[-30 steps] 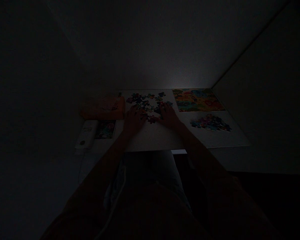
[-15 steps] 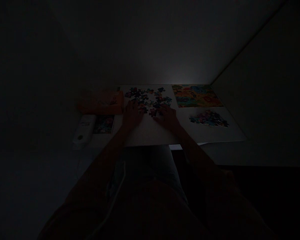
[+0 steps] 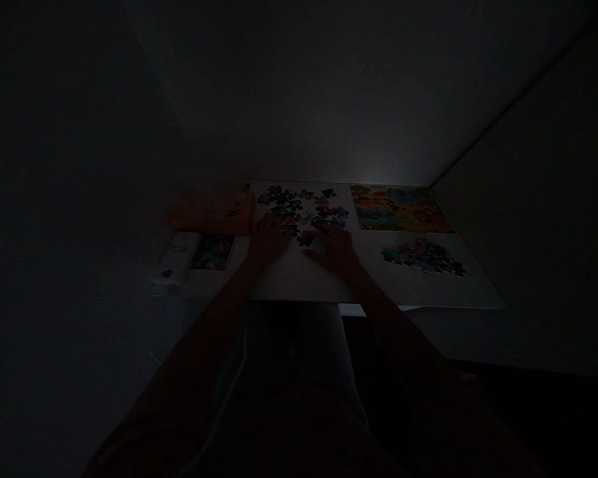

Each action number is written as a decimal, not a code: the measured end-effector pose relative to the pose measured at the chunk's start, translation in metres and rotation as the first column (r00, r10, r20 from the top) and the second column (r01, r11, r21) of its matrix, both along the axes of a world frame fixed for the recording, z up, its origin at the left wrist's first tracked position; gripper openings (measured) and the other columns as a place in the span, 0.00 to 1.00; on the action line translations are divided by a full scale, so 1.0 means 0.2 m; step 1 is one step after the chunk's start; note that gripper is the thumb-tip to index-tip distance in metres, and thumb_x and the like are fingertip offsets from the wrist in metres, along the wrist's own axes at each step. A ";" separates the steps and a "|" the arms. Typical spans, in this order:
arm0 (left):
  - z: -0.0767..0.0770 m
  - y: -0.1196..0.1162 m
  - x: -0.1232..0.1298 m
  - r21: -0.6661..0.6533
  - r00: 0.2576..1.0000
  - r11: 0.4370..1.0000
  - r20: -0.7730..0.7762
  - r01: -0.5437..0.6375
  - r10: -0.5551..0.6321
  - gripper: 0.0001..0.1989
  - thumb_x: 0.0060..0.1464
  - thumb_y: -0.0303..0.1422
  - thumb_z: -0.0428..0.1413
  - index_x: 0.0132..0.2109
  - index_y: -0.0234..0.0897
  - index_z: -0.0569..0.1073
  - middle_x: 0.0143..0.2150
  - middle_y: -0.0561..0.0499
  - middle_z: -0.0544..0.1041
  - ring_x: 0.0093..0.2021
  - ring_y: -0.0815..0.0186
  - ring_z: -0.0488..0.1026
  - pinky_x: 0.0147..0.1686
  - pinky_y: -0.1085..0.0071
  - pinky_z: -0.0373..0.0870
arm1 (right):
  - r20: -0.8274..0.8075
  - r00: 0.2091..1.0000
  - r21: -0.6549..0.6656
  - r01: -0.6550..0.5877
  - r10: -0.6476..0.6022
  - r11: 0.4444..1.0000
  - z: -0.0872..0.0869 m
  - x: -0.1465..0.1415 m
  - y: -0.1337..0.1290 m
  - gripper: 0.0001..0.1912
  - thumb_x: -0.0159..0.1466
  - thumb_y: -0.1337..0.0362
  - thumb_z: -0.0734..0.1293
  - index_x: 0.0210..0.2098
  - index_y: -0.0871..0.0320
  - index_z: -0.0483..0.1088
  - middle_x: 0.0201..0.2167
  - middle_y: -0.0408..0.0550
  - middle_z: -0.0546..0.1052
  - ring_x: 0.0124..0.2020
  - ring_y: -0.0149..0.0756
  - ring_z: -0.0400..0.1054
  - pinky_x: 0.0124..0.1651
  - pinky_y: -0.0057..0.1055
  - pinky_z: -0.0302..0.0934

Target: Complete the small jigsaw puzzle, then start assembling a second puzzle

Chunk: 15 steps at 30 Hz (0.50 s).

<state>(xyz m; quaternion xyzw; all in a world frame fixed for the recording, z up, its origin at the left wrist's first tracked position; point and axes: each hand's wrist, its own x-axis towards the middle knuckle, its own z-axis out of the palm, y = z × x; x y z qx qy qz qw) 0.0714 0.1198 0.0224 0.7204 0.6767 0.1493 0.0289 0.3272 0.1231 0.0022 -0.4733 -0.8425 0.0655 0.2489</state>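
Note:
The scene is very dark. My left hand (image 3: 269,241) rests palm down on the white table, fingers stretched out at the near left edge of some scattered jigsaw pieces (image 3: 294,204). My right hand (image 3: 335,248) lies across from it, thumb apart from the fingers, with its fingertips at the near right pieces. Between the hands lies a dark jigsaw piece (image 3: 305,239), close to my right fingertips; the dimness hides whether they touch it. Nothing shows gripped in either hand.
An orange box (image 3: 212,212) stands at the left, with a small picture card (image 3: 213,253) and a white device (image 3: 177,259) in front. At the right lie a colourful animal picture (image 3: 401,209) and a heap of jigsaw pieces (image 3: 423,257). The white table (image 3: 299,285) meets a wall behind.
The view has shifted, so the table sits slightly lower and further right. My right thumb and fingers have moved a little around the dark piece; my left hand looks nearly unchanged.

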 end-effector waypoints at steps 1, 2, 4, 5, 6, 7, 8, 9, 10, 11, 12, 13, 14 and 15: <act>0.00 -0.01 0.00 -0.003 1.000 1.000 -0.001 -0.011 0.011 0.34 0.83 0.49 0.48 0.84 0.37 0.67 0.88 0.35 0.64 0.89 0.46 0.58 0.86 0.46 0.56 | 0.003 1.000 0.000 -0.004 0.004 1.000 0.00 0.00 0.00 0.28 0.77 0.43 0.76 0.73 0.39 0.80 0.81 0.54 0.74 0.79 0.62 0.69 0.79 0.67 0.59; 0.01 -0.01 0.01 -0.003 1.000 1.000 -0.007 -0.023 0.023 0.34 0.83 0.49 0.47 0.85 0.35 0.66 0.88 0.34 0.63 0.89 0.46 0.58 0.86 0.46 0.56 | 0.001 1.000 0.001 -0.003 0.003 1.000 -0.01 0.00 0.01 0.27 0.77 0.44 0.76 0.72 0.38 0.80 0.81 0.54 0.74 0.79 0.62 0.69 0.79 0.67 0.59; 0.04 0.01 0.01 0.001 0.998 0.999 -0.049 -0.034 0.034 0.35 0.84 0.48 0.45 0.85 0.33 0.64 0.88 0.32 0.63 0.88 0.46 0.58 0.85 0.45 0.56 | -0.012 1.000 0.006 0.014 -0.014 1.000 -0.03 0.00 0.01 0.25 0.77 0.43 0.76 0.69 0.39 0.82 0.79 0.54 0.76 0.79 0.63 0.70 0.79 0.68 0.59; 0.06 0.03 0.01 0.002 0.996 1.000 -0.087 -0.026 0.026 0.34 0.84 0.46 0.44 0.85 0.33 0.64 0.87 0.32 0.64 0.88 0.46 0.59 0.85 0.45 0.56 | -0.020 1.000 0.010 0.021 -0.021 1.000 -0.03 0.00 0.02 0.24 0.76 0.43 0.76 0.68 0.40 0.83 0.78 0.54 0.77 0.78 0.63 0.70 0.79 0.69 0.59; 0.09 0.07 0.01 0.000 0.992 1.000 -0.127 -0.014 0.014 0.33 0.84 0.44 0.44 0.85 0.32 0.65 0.86 0.31 0.66 0.87 0.46 0.60 0.84 0.46 0.57 | -0.029 0.999 0.015 0.027 -0.027 1.000 -0.04 0.00 0.02 0.22 0.76 0.43 0.76 0.66 0.41 0.84 0.77 0.54 0.78 0.77 0.63 0.70 0.78 0.69 0.59; 0.13 0.12 0.00 -0.019 0.984 1.000 -0.177 -0.002 -0.002 0.32 0.84 0.40 0.43 0.85 0.31 0.66 0.86 0.31 0.67 0.86 0.46 0.63 0.83 0.47 0.59 | -0.038 0.999 0.019 0.030 -0.029 0.999 -0.05 0.00 0.02 0.22 0.77 0.43 0.75 0.64 0.42 0.85 0.76 0.55 0.79 0.77 0.63 0.71 0.78 0.69 0.59; 0.16 0.18 -0.01 -0.031 0.979 1.000 -0.204 0.004 -0.010 0.32 0.82 0.36 0.44 0.84 0.30 0.67 0.84 0.29 0.69 0.85 0.45 0.65 0.82 0.48 0.59 | -0.047 0.998 0.022 0.032 -0.031 0.999 -0.05 0.00 0.02 0.21 0.77 0.43 0.75 0.64 0.42 0.85 0.75 0.55 0.80 0.76 0.63 0.71 0.78 0.68 0.59; 0.20 0.25 -0.03 -0.044 0.975 0.999 -0.220 -0.003 -0.006 0.31 0.80 0.32 0.46 0.82 0.27 0.70 0.81 0.27 0.73 0.82 0.43 0.68 0.81 0.46 0.60 | -0.057 0.998 0.025 0.034 -0.033 0.999 -0.05 0.00 0.02 0.22 0.77 0.43 0.74 0.64 0.42 0.84 0.74 0.55 0.81 0.76 0.63 0.72 0.78 0.68 0.60; 0.23 0.32 -0.04 -0.059 0.972 0.998 -0.236 -0.017 0.003 0.29 0.78 0.29 0.47 0.78 0.25 0.74 0.76 0.24 0.77 0.79 0.40 0.72 0.81 0.44 0.60 | -0.067 0.997 0.027 0.038 -0.036 0.999 -0.05 0.00 0.02 0.23 0.76 0.43 0.74 0.66 0.43 0.83 0.73 0.56 0.81 0.76 0.63 0.72 0.78 0.67 0.60; 0.26 0.39 -0.06 -0.079 0.968 0.996 -0.250 -0.029 0.009 0.27 0.75 0.28 0.50 0.74 0.24 0.78 0.71 0.23 0.81 0.75 0.39 0.76 0.81 0.41 0.58 | -0.076 0.996 0.027 0.043 -0.041 0.999 -0.05 0.00 0.01 0.26 0.76 0.43 0.74 0.68 0.44 0.82 0.73 0.58 0.81 0.75 0.64 0.72 0.78 0.66 0.60; 0.28 0.45 -0.07 -0.109 0.965 0.993 -0.261 -0.039 0.010 0.24 0.72 0.27 0.54 0.68 0.25 0.83 0.65 0.24 0.85 0.71 0.37 0.79 0.80 0.38 0.57 | -0.081 0.996 0.025 0.050 -0.048 0.998 -0.05 0.00 0.01 0.28 0.76 0.43 0.74 0.70 0.46 0.81 0.73 0.59 0.81 0.75 0.64 0.72 0.78 0.66 0.60; 0.29 0.51 -0.08 -0.134 0.964 0.990 -0.267 -0.042 0.005 0.21 0.70 0.27 0.57 0.63 0.28 0.85 0.59 0.27 0.87 0.67 0.36 0.82 0.80 0.36 0.56 | -0.082 0.995 0.022 0.057 -0.055 0.998 -0.04 0.00 0.01 0.31 0.76 0.43 0.75 0.72 0.47 0.79 0.73 0.60 0.81 0.75 0.64 0.72 0.78 0.65 0.60; 0.30 0.55 -0.10 -0.150 0.964 0.988 -0.267 -0.042 0.000 0.18 0.69 0.28 0.59 0.60 0.30 0.87 0.56 0.29 0.88 0.65 0.36 0.83 0.80 0.34 0.55 | -0.080 0.995 0.018 0.063 -0.061 0.998 -0.04 0.00 0.01 0.32 0.76 0.43 0.75 0.74 0.48 0.78 0.73 0.61 0.81 0.76 0.64 0.72 0.79 0.65 0.60; 0.30 0.58 -0.11 -0.159 0.965 0.987 -0.263 -0.037 -0.006 0.16 0.69 0.29 0.59 0.58 0.31 0.87 0.54 0.30 0.89 0.64 0.37 0.84 0.80 0.33 0.55 | -0.074 0.995 0.013 0.065 -0.064 0.998 -0.03 0.00 0.00 0.33 0.75 0.43 0.75 0.75 0.48 0.77 0.73 0.62 0.80 0.76 0.64 0.72 0.78 0.65 0.60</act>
